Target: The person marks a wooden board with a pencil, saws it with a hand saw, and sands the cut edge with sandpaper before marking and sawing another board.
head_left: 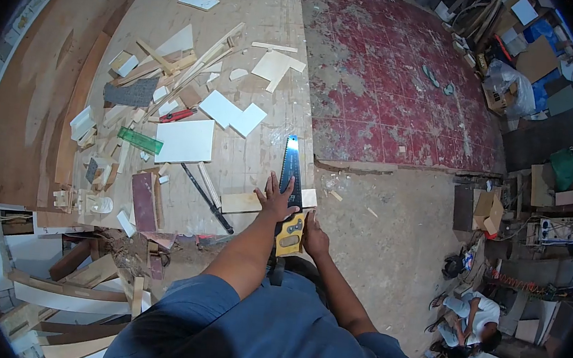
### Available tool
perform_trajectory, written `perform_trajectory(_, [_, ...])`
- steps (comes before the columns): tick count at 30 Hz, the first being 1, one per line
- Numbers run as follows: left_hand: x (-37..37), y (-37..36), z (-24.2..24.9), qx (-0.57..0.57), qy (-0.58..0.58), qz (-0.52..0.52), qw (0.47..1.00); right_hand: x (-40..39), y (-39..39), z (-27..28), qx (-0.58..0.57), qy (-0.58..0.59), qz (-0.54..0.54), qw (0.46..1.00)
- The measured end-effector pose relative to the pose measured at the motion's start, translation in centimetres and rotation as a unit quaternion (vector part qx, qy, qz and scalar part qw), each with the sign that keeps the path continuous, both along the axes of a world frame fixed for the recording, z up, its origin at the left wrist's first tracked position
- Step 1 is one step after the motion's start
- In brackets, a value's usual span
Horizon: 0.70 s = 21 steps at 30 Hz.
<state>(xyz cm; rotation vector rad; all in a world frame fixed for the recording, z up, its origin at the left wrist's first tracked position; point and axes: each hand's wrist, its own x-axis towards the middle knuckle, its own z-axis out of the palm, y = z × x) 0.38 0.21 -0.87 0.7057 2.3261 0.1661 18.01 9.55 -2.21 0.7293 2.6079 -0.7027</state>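
A handsaw lies flat across a pale wooden strip at the bench's edge, its shiny blade pointing away from me and its yellow handle towards my body. My left hand is open, fingers spread over the blade and the strip beside it. Just right of the handle is my right hand, fingers drawn together and their tips close to the saw's right edge near the strip's end. Whatever is in those fingers, I cannot tell.
On the workbench lie a black bar, white board pieces, a red-handled tool, a green translucent piece and many offcuts. Red flooring lies beyond the bench's right edge. People sit at the lower right.
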Motion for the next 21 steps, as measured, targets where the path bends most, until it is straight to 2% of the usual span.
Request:
perform_trajectory(3, [0.0, -0.2, -0.6, 0.030, 0.024, 0.005, 0.999, 0.0, -0.2, 0.2, 0.006, 0.017, -0.014, 1.000])
perform_trajectory(10, [0.0, -0.2, 0.5, 0.003, 0.010, -0.002, 1.000, 0.1, 0.1, -0.2, -0.002, 0.024, -0.009, 1.000])
perform_trajectory(12, [-0.1, 0.0, 0.7, 0.003, 0.011, -0.002, 1.000, 0.3, 0.0, -0.3, 0.001, 0.069, -0.012, 0.998])
perform_trajectory(21, [0.0, 0.0, 0.3, -0.007, 0.009, -0.007, 1.000, 0.4, 0.0, -0.4, 0.000, 0.061, -0.013, 0.998])
